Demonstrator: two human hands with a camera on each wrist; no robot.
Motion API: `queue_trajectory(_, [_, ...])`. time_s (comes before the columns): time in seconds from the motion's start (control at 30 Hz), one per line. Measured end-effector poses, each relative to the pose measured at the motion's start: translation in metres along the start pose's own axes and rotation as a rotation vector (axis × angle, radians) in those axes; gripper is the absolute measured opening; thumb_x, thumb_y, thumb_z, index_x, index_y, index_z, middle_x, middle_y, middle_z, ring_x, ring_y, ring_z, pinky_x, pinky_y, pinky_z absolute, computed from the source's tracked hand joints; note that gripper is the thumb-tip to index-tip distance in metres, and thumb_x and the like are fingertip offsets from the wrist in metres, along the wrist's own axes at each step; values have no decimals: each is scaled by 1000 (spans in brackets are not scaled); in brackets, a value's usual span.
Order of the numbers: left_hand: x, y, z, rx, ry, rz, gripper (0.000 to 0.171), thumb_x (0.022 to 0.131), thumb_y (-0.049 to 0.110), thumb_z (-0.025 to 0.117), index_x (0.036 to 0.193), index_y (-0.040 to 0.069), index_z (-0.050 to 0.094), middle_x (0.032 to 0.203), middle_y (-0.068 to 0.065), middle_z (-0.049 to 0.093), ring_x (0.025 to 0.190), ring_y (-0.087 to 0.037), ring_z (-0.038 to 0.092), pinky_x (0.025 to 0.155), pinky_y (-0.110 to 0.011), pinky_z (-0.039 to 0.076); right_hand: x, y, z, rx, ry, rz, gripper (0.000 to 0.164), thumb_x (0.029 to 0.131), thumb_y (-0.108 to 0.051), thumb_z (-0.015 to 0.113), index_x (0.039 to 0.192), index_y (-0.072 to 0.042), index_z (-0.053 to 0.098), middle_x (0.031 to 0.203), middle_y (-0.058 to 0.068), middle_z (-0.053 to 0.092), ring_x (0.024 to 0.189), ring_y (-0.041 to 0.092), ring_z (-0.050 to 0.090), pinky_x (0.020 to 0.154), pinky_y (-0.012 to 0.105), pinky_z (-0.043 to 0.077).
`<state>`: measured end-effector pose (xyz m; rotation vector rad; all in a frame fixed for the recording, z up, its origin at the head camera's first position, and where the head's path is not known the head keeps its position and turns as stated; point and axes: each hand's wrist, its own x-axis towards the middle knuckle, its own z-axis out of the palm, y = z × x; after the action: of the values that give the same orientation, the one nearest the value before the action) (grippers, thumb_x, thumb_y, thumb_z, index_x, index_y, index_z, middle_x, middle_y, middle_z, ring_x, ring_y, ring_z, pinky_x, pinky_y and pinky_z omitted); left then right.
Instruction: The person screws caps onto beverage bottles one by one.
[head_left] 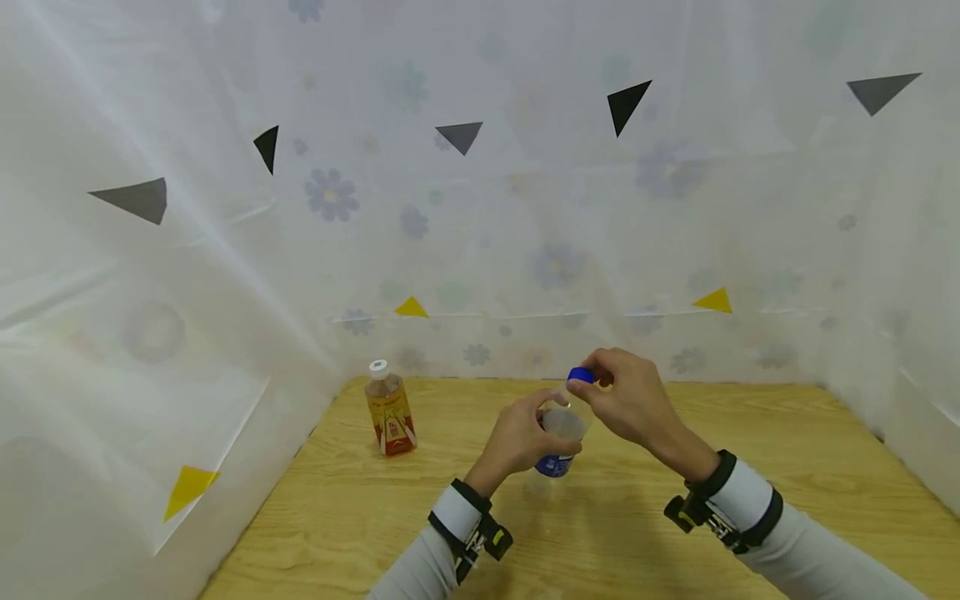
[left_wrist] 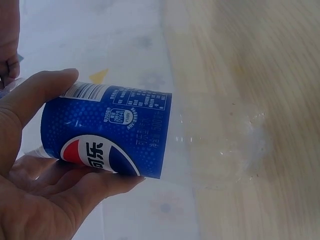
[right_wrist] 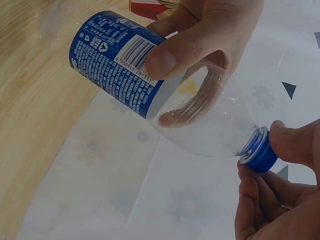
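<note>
My left hand grips a clear plastic bottle around its blue label. The bottle looks empty, and in the head view it leans with its neck to the upper right. At that neck my right hand pinches the blue cap between thumb and fingers. In the right wrist view the cap sits on the bottle's mouth; how tightly it is screwed on cannot be told. The left thumb lies across the label near its barcode.
A second bottle with a white cap and a yellow and red label stands upright at the left of the wooden table. Behind it hangs a pale flowered sheet with black, grey and yellow triangles.
</note>
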<state>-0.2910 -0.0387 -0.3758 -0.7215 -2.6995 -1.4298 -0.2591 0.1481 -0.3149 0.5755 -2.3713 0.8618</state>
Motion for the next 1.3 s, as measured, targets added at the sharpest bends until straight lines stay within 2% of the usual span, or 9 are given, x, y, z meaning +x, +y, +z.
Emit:
queue_trajectory(0.2, [0, 0, 0, 5, 0, -1, 50, 78, 31, 87, 122, 26, 64, 103, -8, 73, 86, -13, 68, 65, -32, 56, 1, -2, -1, -1, -32, 11, 12, 93, -18, 74, 98, -7, 70, 90, 5, 67, 84, 22, 63, 76, 43, 52])
queue_trajectory(0.3, [0, 0, -1, 21, 2, -2, 52, 78, 31, 87, 124, 23, 64, 104, -8, 73, 87, -14, 68, 66, -32, 56, 1, -5, -3, -17, -68, 24, 25, 95, -21, 72, 111, -3, 69, 98, 10, 69, 91, 28, 64, 79, 46, 53])
queue_trajectory(0.43, [0, 1, -1, 39, 3, 0, 56, 77, 34, 88, 126, 20, 64, 106, -9, 73, 88, -15, 69, 67, -32, 56, 1, -9, -9, -40, -112, 30, 48, 96, -27, 70, 135, -1, 59, 115, 19, 68, 104, 38, 65, 81, 53, 55])
queue_trajectory(0.53, [0, 1, -1, 39, 2, -1, 56, 77, 34, 88, 125, 21, 64, 105, -9, 73, 87, -15, 69, 66, -32, 56, 1, -13, -13, -51, -148, 3, 50, 97, -23, 69, 141, -3, 55, 122, 21, 67, 107, 42, 64, 83, 56, 54])
queue_trajectory(0.67, [0, 1, -2, 28, -3, 0, 54, 77, 33, 88, 124, 23, 64, 103, -8, 73, 85, -14, 68, 66, -32, 56, 1, -15, -17, -46, -200, -45, 42, 98, -9, 64, 140, -5, 57, 128, 20, 67, 110, 43, 65, 85, 57, 55])
queue_trajectory(0.83, [-1, 0, -1, 11, -8, 6, 52, 77, 32, 87, 123, 25, 64, 103, -8, 73, 85, -12, 68, 66, -31, 55, -1, -14, -16, -29, -218, -39, 38, 97, 4, 59, 133, -4, 63, 126, 19, 68, 111, 42, 66, 81, 50, 58])
queue_trajectory(1.3, [-2, 1, 0, 28, -4, 21, 51, 77, 32, 88, 122, 26, 64, 108, -9, 73, 89, -15, 70, 67, -31, 56, -4, -11, -13, -15, -173, -38, 33, 94, 9, 59, 124, -3, 66, 119, 17, 69, 107, 38, 69, 84, 51, 58])
